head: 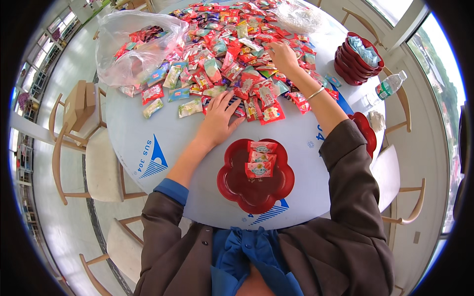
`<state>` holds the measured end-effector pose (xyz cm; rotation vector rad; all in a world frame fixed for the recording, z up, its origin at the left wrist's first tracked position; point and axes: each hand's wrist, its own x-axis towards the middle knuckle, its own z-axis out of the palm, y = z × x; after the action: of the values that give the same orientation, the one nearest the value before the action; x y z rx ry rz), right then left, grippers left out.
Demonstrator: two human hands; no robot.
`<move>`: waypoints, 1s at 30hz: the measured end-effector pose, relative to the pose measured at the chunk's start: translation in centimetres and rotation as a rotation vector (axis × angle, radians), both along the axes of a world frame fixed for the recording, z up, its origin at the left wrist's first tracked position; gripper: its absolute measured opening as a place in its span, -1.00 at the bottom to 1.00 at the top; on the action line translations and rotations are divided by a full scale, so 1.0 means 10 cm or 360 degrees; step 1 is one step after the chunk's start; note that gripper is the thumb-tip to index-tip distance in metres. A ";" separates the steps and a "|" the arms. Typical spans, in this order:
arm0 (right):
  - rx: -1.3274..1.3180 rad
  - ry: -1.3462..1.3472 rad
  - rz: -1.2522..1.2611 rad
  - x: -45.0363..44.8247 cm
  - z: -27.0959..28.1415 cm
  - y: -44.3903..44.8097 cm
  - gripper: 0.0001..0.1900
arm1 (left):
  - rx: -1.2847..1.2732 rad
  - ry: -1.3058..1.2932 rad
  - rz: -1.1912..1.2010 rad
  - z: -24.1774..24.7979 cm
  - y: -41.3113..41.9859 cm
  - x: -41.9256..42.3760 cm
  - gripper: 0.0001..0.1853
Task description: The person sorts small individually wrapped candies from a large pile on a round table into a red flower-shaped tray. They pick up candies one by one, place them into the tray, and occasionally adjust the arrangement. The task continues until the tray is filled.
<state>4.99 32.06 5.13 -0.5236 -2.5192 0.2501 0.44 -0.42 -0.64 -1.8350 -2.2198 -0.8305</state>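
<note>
A broad heap of individually wrapped candies [226,55] covers the far half of the round table [185,148]. My left hand [218,120] lies palm down at the heap's near edge, fingers spread over several wrappers. Farther out and to the right, my right hand [284,59] reaches into the heap with bent fingers. Its fingertips are among the wrappers, and whether they pinch one is hidden. Close to my body sits a dark red flower-shaped tray [237,192]. Three pink candy packets [259,170] overlap in a column inside it.
An open clear plastic bag [111,55] with candies stands at the far left; crumpled clear plastic [300,18] lies far right. At right are stacked red trays [346,68] topped with light-blue packets [364,51], a water bottle [390,87] and another red tray [364,131]. Chairs [103,174] surround the table.
</note>
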 end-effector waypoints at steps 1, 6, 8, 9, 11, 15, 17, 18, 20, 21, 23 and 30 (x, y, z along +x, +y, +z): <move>0.0026 -0.0159 -0.0065 -0.09 0.00 0.04 -0.76 | 0.0002 -0.0010 0.0003 0.01 -0.01 0.01 -0.41; 0.0106 -0.0467 -0.0285 -0.39 -0.06 0.22 -0.73 | 0.0035 -0.0036 -0.0022 0.04 0.02 0.04 -0.45; 0.0086 -0.0496 -0.0354 -0.47 -0.09 0.23 -0.71 | 0.0033 -0.0052 -0.0033 0.05 0.02 0.04 -0.46; 0.0015 -0.0564 -0.0368 -0.51 -0.08 0.21 -0.71 | 0.0036 -0.0059 -0.0031 0.04 0.01 0.04 -0.45; -0.0126 -0.0700 -0.0403 -0.57 -0.04 0.18 -0.70 | 0.0045 -0.0075 -0.0032 0.03 0.00 0.03 -0.44; 0.0140 -0.0749 -0.0388 -0.55 -0.07 0.28 -0.70 | 0.0082 -0.0130 -0.0039 0.04 0.02 0.05 -0.40; 0.0417 -0.0593 -0.0337 -0.46 -0.15 0.30 -0.79 | 0.0148 -0.0150 -0.0049 0.06 0.06 0.03 -0.40; 0.0516 -0.0517 -0.0296 -0.44 -0.15 0.23 -0.81 | 0.0179 -0.0164 -0.0040 0.06 0.08 0.02 -0.40; 0.0644 -0.0326 -0.0232 -0.36 -0.18 0.09 -0.90 | 0.0185 -0.0264 -0.0021 0.08 0.15 -0.05 -0.41; 0.0594 -0.0189 -0.0157 -0.31 -0.18 0.03 -0.90 | 0.0191 -0.0314 -0.0016 0.09 0.20 -0.09 -0.41; 0.0495 0.0090 -0.0013 -0.23 -0.17 -0.08 -0.90 | 0.0313 -0.0247 0.0028 0.10 0.36 -0.19 -0.50; -0.0177 0.0547 0.0349 0.24 -0.16 -0.67 -0.77 | 0.0763 -0.0377 0.0208 0.40 0.91 -0.29 -0.57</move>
<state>7.38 25.38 3.53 -0.2213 -2.2320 0.5190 -2.51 8.73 3.40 -1.4133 -1.9971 -1.4618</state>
